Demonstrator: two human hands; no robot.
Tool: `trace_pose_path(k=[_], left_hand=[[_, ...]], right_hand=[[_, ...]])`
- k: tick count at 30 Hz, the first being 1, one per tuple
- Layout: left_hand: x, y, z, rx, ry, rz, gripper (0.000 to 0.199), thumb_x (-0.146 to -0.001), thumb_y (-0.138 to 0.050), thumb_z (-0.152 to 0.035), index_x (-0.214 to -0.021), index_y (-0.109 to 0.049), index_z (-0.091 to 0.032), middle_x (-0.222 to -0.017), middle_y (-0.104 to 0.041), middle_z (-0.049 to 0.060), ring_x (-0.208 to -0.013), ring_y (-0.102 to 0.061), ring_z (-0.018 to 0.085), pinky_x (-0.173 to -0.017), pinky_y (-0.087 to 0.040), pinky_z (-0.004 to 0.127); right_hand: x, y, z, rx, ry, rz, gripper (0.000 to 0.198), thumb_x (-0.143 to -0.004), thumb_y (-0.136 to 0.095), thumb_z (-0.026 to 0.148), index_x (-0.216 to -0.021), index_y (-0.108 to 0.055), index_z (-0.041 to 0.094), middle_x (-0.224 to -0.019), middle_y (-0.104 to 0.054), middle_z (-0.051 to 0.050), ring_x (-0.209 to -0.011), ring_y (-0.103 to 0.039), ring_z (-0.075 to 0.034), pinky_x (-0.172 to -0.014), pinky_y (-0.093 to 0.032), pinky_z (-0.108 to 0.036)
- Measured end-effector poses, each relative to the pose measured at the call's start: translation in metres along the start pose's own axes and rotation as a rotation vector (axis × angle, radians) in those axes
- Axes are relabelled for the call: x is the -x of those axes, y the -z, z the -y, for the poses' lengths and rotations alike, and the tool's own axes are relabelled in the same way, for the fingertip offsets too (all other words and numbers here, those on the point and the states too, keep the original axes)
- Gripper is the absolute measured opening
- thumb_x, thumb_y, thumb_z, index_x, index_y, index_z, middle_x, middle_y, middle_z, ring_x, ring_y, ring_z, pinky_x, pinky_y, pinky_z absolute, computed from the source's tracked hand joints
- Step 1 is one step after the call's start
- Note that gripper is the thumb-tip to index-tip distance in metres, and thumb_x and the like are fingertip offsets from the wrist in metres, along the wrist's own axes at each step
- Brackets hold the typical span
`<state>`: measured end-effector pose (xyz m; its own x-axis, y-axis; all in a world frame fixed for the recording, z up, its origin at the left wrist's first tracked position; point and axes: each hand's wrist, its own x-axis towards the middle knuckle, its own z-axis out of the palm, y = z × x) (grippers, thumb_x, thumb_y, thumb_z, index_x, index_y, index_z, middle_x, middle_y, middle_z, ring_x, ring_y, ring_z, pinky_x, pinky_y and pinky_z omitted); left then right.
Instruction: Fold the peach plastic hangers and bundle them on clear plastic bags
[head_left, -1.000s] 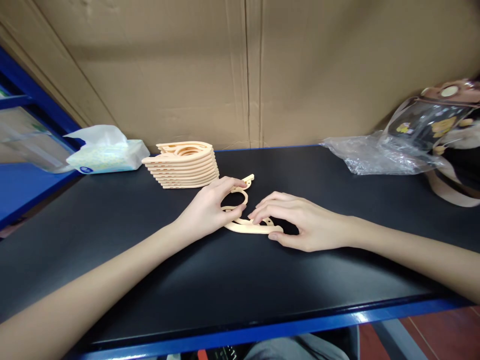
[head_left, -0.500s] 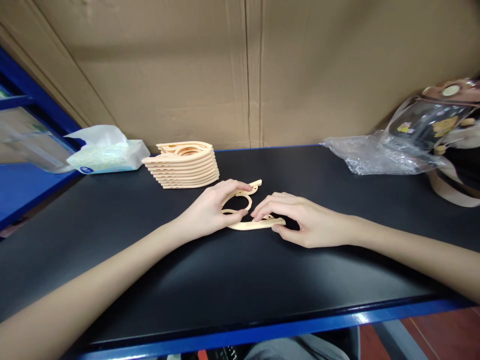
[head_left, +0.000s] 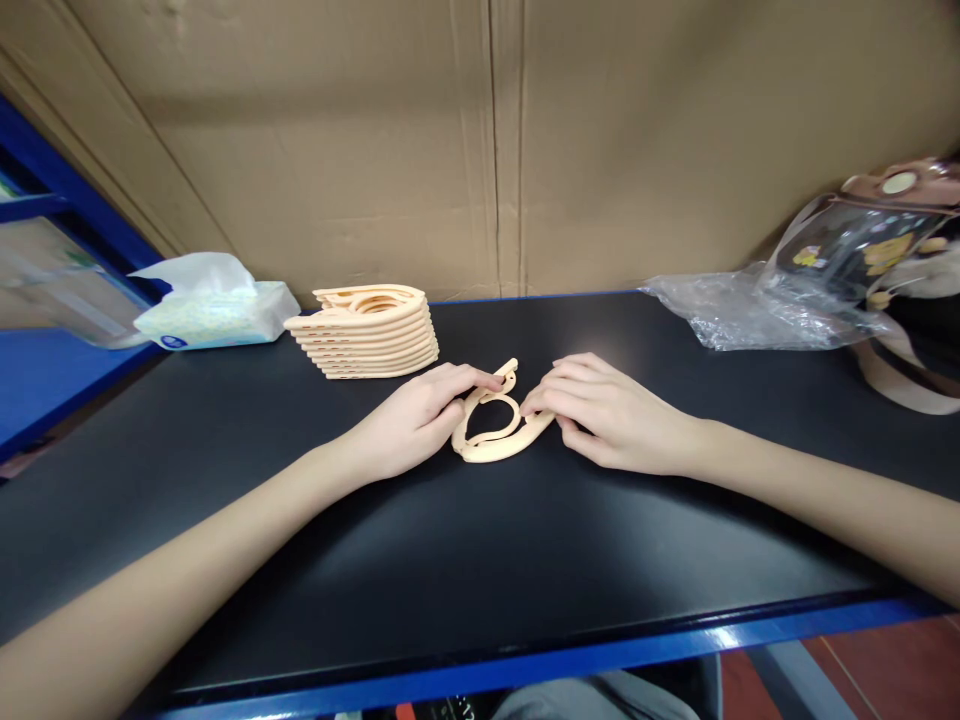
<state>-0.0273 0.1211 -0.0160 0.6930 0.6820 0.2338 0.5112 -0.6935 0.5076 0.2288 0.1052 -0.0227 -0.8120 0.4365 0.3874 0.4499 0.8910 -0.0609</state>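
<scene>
A cream plastic folding clothes hanger [head_left: 499, 452] lies on the black tabletop between my hands, its two arms bent and a curved hook in the middle. My left hand [head_left: 420, 415] is at its left side, with the index finger on the upper arm and the thumb by the left bend. My right hand [head_left: 611, 410] has its fingertips on the right end of the lower arm, the thumb below that end. The fingers cover parts of both arms. Behind my left hand stands a neat stack of matching folded hangers [head_left: 367, 340].
A tissue pack [head_left: 225, 315] stands at the back left, near a blue frame [head_left: 67, 240]. At the back right lie a crumpled clear plastic bag [head_left: 765, 310] and a transparent bottle with a strap [head_left: 862, 240]. A cardboard wall [head_left: 337, 150] closes off the rear.
The hanger has turned, its lower arm now angled up toward the right. My right hand has moved slightly away from me with that end. My left thumb has come off the lower arm.
</scene>
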Motion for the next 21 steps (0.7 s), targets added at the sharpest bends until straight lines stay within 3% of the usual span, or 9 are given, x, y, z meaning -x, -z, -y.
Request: trace_pose_path(k=[4, 13, 16, 21], left_hand=[[0.002, 0.001, 0.003, -0.072, -0.012, 0.014, 0.047, -0.085, -0.041, -0.006, -0.127, -0.055, -0.022, -0.119, -0.063, 0.003, -0.107, -0.059, 0.018, -0.093, -0.047, 0.032], [0.004, 0.0, -0.007, -0.19, -0.096, 0.026, 0.043, -0.087, -0.047, -0.011, -0.128, -0.052, -0.019, -0.114, -0.063, 0.006, -0.105, -0.057, 0.019, -0.089, -0.047, 0.032], [0.005, -0.001, -0.009, -0.207, -0.138, 0.029, 0.042, -0.087, -0.047, -0.012, -0.128, -0.051, -0.018, -0.118, -0.062, 0.006, -0.107, -0.055, 0.02, -0.093, -0.046, 0.034], [0.005, -0.002, -0.011, -0.183, -0.151, 0.019, 0.044, -0.086, -0.051, -0.015, -0.13, -0.047, -0.019, -0.128, -0.055, 0.007, -0.116, -0.051, 0.021, -0.103, -0.042, 0.037]], right_hand=[[0.001, -0.002, -0.005, -0.057, -0.056, -0.012, 0.039, -0.083, -0.042, -0.001, -0.113, -0.058, 0.017, -0.105, -0.067, -0.006, -0.102, -0.055, -0.02, -0.097, -0.038, -0.039], [0.001, -0.006, -0.008, -0.233, -0.141, -0.068, 0.042, -0.084, -0.042, 0.0, -0.118, -0.052, 0.022, -0.102, -0.063, -0.004, -0.097, -0.059, -0.017, -0.083, -0.048, -0.031], [0.002, -0.005, -0.008, -0.153, -0.21, -0.106, 0.036, -0.086, -0.047, 0.006, -0.119, -0.052, 0.021, -0.104, -0.063, -0.005, -0.097, -0.059, -0.019, -0.083, -0.047, -0.033], [0.001, -0.004, -0.008, 0.01, -0.331, -0.128, 0.026, -0.089, -0.056, 0.019, -0.114, -0.056, 0.02, -0.086, -0.068, -0.001, -0.084, -0.062, -0.019, -0.085, -0.041, -0.037]])
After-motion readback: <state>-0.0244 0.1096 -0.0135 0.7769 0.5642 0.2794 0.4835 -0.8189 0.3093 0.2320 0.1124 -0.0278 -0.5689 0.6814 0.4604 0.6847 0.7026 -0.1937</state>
